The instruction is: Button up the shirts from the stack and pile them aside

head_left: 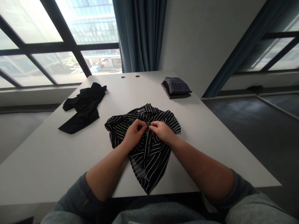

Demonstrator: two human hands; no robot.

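White table (pixel 53 158), crumpled black garment (pixel 84 107) at left, striped shirt (pixel 149 165) centre, folded dark clothes (pixel 176 87) far right

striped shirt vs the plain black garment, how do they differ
The striped shirt has white pinstripes on black, the black garment is plain black. The shirt lies bunched under the left hand and right hand, the garment lies crumpled with neither hand on it. Both lie on the white table.

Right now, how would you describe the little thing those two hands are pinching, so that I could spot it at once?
On the white table, find the black shirt with thin white stripes lying crumpled in the middle. Near its collar, the left hand and right hand meet at a small dark button. Only this spot has both hands' fingertips on it, well away from the plain black garment and folded dark stack.
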